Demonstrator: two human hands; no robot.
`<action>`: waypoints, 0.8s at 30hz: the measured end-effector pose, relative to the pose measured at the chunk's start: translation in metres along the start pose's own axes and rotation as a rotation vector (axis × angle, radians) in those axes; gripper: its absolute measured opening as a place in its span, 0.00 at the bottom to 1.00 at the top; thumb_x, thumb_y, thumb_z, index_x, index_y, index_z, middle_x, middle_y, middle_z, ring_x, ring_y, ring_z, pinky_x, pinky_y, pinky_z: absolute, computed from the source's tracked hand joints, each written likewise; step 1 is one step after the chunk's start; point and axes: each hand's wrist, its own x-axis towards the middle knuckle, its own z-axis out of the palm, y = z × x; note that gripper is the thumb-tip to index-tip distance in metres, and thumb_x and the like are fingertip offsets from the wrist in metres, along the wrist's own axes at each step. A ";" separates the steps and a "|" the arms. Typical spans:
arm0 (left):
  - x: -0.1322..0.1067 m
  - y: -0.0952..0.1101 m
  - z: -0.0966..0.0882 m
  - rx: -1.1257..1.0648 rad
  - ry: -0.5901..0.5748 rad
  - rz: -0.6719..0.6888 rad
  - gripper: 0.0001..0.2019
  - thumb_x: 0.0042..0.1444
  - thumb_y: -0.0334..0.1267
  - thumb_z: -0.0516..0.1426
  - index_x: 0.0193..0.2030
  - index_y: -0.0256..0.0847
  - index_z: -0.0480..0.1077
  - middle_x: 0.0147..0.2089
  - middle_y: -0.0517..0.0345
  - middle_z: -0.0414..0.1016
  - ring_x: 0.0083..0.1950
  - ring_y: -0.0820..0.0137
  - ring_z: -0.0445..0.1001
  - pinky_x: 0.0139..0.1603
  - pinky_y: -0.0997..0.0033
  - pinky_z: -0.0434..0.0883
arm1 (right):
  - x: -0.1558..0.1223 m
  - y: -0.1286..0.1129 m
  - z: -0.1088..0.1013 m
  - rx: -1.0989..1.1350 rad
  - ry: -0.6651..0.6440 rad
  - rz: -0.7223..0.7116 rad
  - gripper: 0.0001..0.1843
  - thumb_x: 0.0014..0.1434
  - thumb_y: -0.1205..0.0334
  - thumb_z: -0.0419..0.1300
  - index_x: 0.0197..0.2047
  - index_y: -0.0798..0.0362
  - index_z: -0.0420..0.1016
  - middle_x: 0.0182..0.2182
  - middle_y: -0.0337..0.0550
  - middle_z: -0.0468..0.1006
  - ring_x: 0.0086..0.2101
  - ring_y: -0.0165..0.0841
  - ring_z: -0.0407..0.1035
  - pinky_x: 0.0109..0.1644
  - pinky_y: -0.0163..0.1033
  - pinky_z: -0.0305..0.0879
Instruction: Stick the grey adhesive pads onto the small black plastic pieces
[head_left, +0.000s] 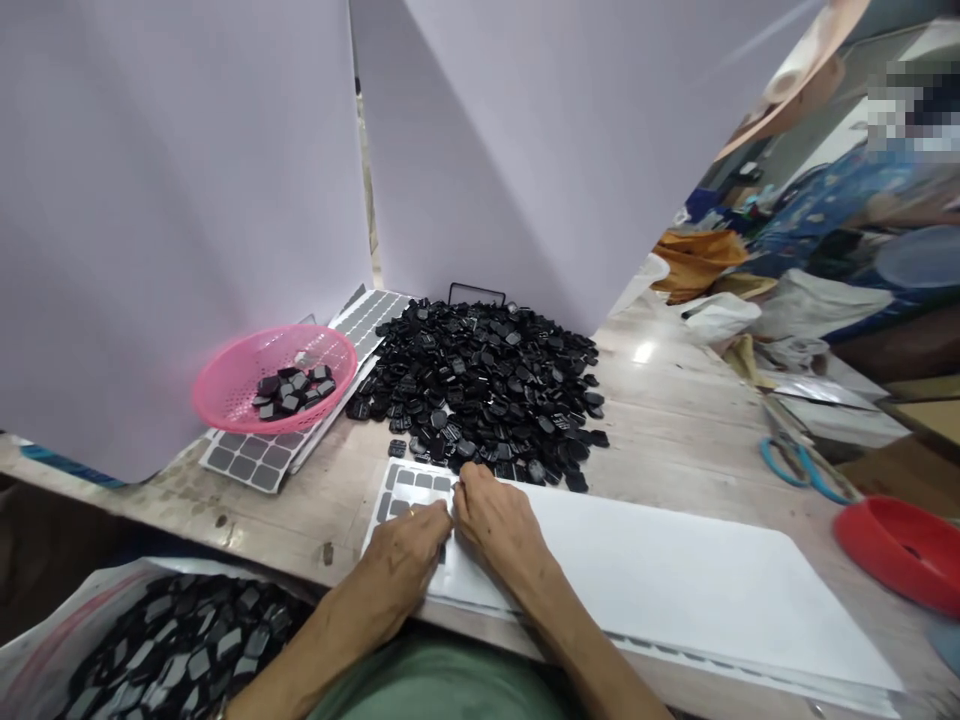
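Note:
My left hand (411,548) and my right hand (495,512) meet over a sheet of grey rounded-square stickers (403,478), fingers bent and closed at the tips. What is pinched between the fingers is too small and covered to make out. The sticker sheet lies at the left end of a stack of long white sheets (667,570), under both hands. Just beyond my fingers spreads a large heap of small black plastic pieces (487,390).
A pink basket (225,385) with several black pieces rests on other sticker sheets (244,460). A bag of black pieces (172,650) sits below the table's left edge. At right are blue-handled scissors (806,470) and a red dish (900,550). Pale panels (480,150) stand behind.

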 end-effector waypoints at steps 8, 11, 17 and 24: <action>0.002 0.001 -0.006 -0.094 -0.031 0.024 0.16 0.56 0.23 0.47 0.47 0.44 0.63 0.44 0.55 0.71 0.46 0.66 0.70 0.48 0.66 0.69 | 0.006 -0.002 0.004 0.141 -0.004 0.014 0.08 0.65 0.67 0.47 0.38 0.54 0.66 0.31 0.44 0.74 0.28 0.36 0.69 0.30 0.38 0.50; 0.002 0.000 -0.004 -0.118 -0.045 0.000 0.16 0.56 0.24 0.47 0.48 0.45 0.63 0.46 0.54 0.71 0.46 0.65 0.69 0.48 0.65 0.68 | 0.009 0.000 0.002 0.248 0.011 0.003 0.09 0.64 0.67 0.47 0.36 0.54 0.66 0.30 0.44 0.74 0.29 0.35 0.68 0.31 0.37 0.52; 0.003 0.001 -0.004 -0.137 -0.041 -0.068 0.09 0.58 0.28 0.46 0.37 0.42 0.64 0.37 0.56 0.70 0.39 0.67 0.68 0.41 0.68 0.64 | 0.011 0.010 -0.017 0.550 0.035 -0.083 0.13 0.63 0.62 0.46 0.29 0.53 0.65 0.25 0.36 0.71 0.28 0.29 0.66 0.31 0.32 0.56; 0.012 -0.006 -0.039 -0.423 0.163 -0.377 0.08 0.61 0.39 0.47 0.39 0.43 0.65 0.33 0.61 0.70 0.35 0.68 0.68 0.38 0.70 0.64 | -0.016 0.022 -0.034 0.681 0.055 -0.041 0.12 0.64 0.57 0.49 0.31 0.52 0.64 0.24 0.34 0.67 0.27 0.31 0.62 0.31 0.34 0.54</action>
